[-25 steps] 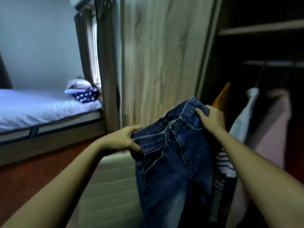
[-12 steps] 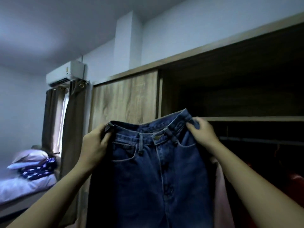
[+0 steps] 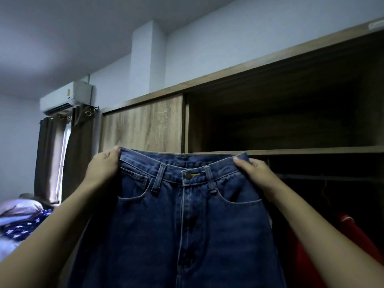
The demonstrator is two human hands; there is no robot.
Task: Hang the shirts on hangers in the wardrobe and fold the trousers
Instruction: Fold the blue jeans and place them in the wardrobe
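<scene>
Both arms reach forward and upward, forearms converging from the lower corners of the view. The left hand grasps the left end of the waistband of the jeans, thumb on top at the edge and fingers curled behind the denim. The right hand grasps the right end, thumb laid across the front of the band. The jeans hang spread flat between the two hands, front facing the camera (button fastened, belt loops showing), legs dropping out of view below. Behind them stands the open wardrobe with its wooden sliding door; a red garment hangs inside at the lower right.
</scene>
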